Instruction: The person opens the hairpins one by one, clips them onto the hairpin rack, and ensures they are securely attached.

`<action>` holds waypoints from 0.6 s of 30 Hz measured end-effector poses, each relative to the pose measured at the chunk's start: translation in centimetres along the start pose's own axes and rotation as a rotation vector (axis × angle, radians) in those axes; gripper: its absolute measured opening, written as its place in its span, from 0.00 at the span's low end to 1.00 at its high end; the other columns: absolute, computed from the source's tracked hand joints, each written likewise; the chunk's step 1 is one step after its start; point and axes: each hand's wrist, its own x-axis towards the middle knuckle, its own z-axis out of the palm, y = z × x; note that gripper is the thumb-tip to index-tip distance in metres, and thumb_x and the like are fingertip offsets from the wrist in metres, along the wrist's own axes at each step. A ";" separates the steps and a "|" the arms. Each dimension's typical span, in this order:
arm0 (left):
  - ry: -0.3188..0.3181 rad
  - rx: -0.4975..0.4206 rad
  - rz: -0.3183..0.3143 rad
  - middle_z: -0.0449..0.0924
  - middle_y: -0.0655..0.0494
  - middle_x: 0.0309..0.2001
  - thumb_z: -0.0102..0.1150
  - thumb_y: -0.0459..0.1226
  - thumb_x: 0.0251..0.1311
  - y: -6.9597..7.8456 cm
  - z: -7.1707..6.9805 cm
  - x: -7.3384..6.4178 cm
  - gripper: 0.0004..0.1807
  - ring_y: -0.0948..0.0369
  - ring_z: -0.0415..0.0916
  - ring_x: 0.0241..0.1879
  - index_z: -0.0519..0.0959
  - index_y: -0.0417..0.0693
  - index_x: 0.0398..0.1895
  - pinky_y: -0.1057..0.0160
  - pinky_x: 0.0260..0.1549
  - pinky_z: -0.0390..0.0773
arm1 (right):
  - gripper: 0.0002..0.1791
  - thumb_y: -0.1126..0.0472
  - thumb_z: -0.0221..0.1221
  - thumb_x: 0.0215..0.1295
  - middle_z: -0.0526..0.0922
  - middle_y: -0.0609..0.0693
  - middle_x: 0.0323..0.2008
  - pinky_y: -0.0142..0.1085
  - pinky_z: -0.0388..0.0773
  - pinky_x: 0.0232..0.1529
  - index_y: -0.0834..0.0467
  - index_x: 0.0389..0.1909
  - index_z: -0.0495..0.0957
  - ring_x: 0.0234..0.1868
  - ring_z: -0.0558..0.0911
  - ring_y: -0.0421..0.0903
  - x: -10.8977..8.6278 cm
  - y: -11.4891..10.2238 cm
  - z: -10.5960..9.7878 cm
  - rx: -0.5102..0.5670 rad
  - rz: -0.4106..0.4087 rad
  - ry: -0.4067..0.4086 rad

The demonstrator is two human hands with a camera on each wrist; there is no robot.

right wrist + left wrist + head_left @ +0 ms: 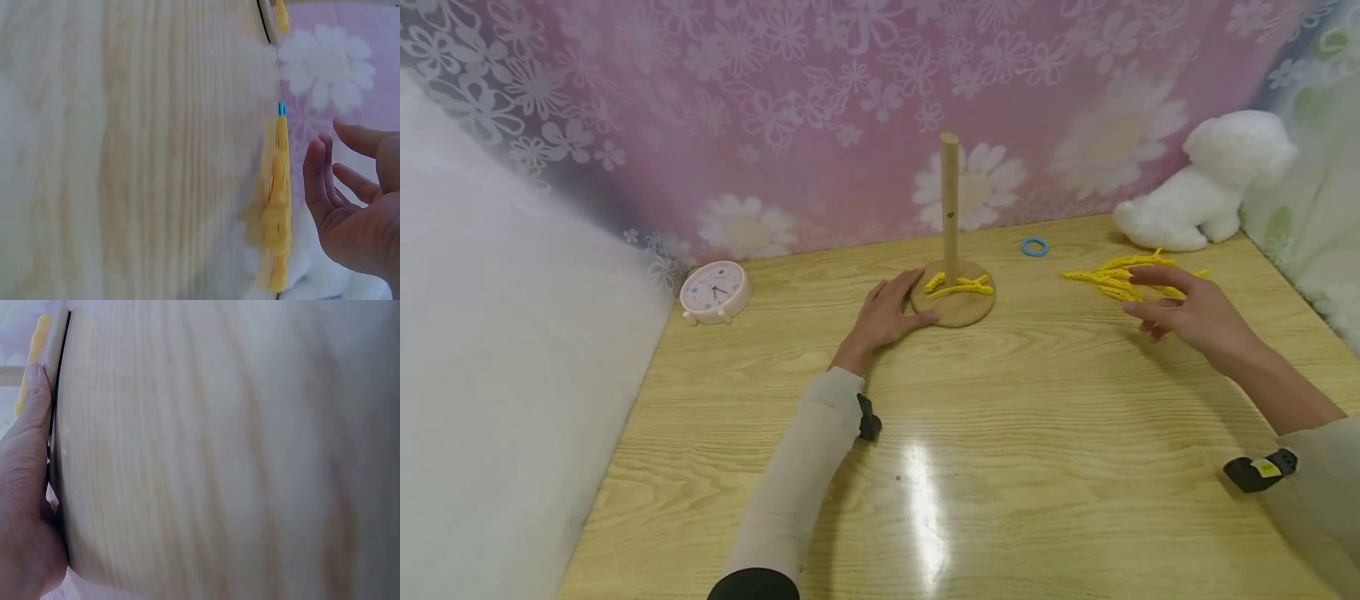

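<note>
Yellow branch-like pieces (1101, 276) lie in a pile on the bench (775, 400), just beyond and partly behind the right grip (1195, 317). That grip is released, its fingers loosely bent and holding nothing; the right wrist view shows a gap between them and the pile. Left grip (887, 315) grasps the edge of a wooden stand's round base (958, 313), thumb on the near side and fingers on the far side. Further yellow pieces (970, 287) rest on that base, just right of the left grip, around the foot of the upright post (950, 192). Between the two grips, farther back, lies a blue ring (1034, 253). A white plush toy (1195, 196) sits beyond the right grip; a clock (713, 289) stands well to the left grip's left.
</note>
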 end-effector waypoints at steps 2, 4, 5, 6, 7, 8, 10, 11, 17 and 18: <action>-0.005 -0.006 -0.003 0.49 0.59 0.84 0.57 0.66 0.67 -0.1 0.1 0.0 0.51 0.62 0.45 0.82 0.47 0.62 0.86 0.60 0.80 0.32 | 0.31 0.53 0.64 0.75 0.72 0.25 0.53 0.37 0.86 0.32 0.55 0.73 0.66 0.33 0.84 0.41 -0.4 0.6 -0.7 -0.021 0.016 0.020; -0.005 -0.008 -0.003 0.49 0.60 0.84 0.57 0.66 0.68 -0.2 0.1 0.0 0.51 0.62 0.45 0.82 0.47 0.62 0.86 0.60 0.80 0.32 | 0.32 0.52 0.63 0.75 0.73 0.25 0.51 0.37 0.86 0.32 0.57 0.73 0.65 0.33 0.84 0.41 -0.8 1.2 -1.3 -0.039 0.030 0.024; -0.007 -0.007 -0.005 0.49 0.61 0.84 0.57 0.66 0.68 -0.2 0.0 0.0 0.51 0.62 0.45 0.82 0.47 0.63 0.86 0.61 0.80 0.32 | 0.33 0.52 0.64 0.75 0.74 0.25 0.50 0.37 0.86 0.32 0.58 0.74 0.64 0.33 0.84 0.41 -1.0 1.4 -1.6 -0.048 0.037 0.024; -0.007 -0.006 -0.005 0.49 0.61 0.84 0.57 0.66 0.68 -0.2 0.0 0.0 0.51 0.63 0.45 0.82 0.47 0.63 0.86 0.61 0.80 0.32 | 0.34 0.52 0.64 0.75 0.75 0.25 0.49 0.38 0.85 0.32 0.60 0.74 0.63 0.33 0.84 0.41 -1.1 1.6 -1.8 -0.053 0.041 0.025; -0.007 -0.005 -0.007 0.48 0.61 0.84 0.57 0.66 0.68 -0.2 0.0 0.0 0.51 0.63 0.45 0.82 0.47 0.63 0.86 0.61 0.80 0.32 | 0.34 0.52 0.64 0.75 0.76 0.24 0.47 0.38 0.85 0.31 0.60 0.74 0.63 0.32 0.84 0.42 -1.2 1.9 -2.1 -0.050 0.047 0.023; -0.006 -0.005 -0.007 0.49 0.61 0.84 0.57 0.66 0.68 -0.2 -0.1 -0.1 0.51 0.62 0.45 0.82 0.47 0.63 0.86 0.61 0.80 0.32 | 0.34 0.53 0.64 0.75 0.76 0.24 0.47 0.38 0.85 0.31 0.60 0.74 0.63 0.32 0.84 0.42 -1.3 2.1 -2.2 -0.048 0.051 0.016; -0.005 -0.005 -0.009 0.49 0.60 0.84 0.58 0.66 0.67 -0.1 -0.1 -0.1 0.51 0.62 0.45 0.82 0.47 0.62 0.86 0.61 0.80 0.32 | 0.33 0.54 0.64 0.74 0.77 0.23 0.45 0.38 0.84 0.29 0.60 0.73 0.63 0.31 0.83 0.43 -1.4 2.6 -2.5 -0.032 0.062 0.004; -0.004 -0.005 -0.008 0.49 0.60 0.84 0.58 0.66 0.67 -0.1 -0.1 -0.1 0.51 0.62 0.45 0.82 0.48 0.62 0.86 0.61 0.80 0.32 | 0.33 0.54 0.65 0.74 0.77 0.22 0.45 0.38 0.83 0.29 0.60 0.73 0.63 0.30 0.83 0.43 -1.5 2.8 -2.6 -0.025 0.068 -0.004; 0.000 0.005 0.004 0.49 0.60 0.84 0.58 0.66 0.68 0.0 0.1 -0.1 0.51 0.62 0.46 0.82 0.47 0.62 0.86 0.60 0.80 0.32 | 0.42 0.47 0.68 0.70 0.81 0.46 0.57 0.33 0.78 0.29 0.66 0.74 0.64 0.33 0.78 0.43 -1.6 4.1 -2.6 -0.182 0.102 0.006; 0.000 0.006 0.005 0.49 0.60 0.84 0.58 0.65 0.68 0.0 0.1 -0.1 0.51 0.62 0.46 0.82 0.47 0.62 0.86 0.60 0.80 0.32 | 0.43 0.45 0.69 0.68 0.79 0.55 0.61 0.32 0.76 0.30 0.67 0.73 0.65 0.38 0.79 0.47 -1.6 4.3 -2.5 -0.226 0.101 0.014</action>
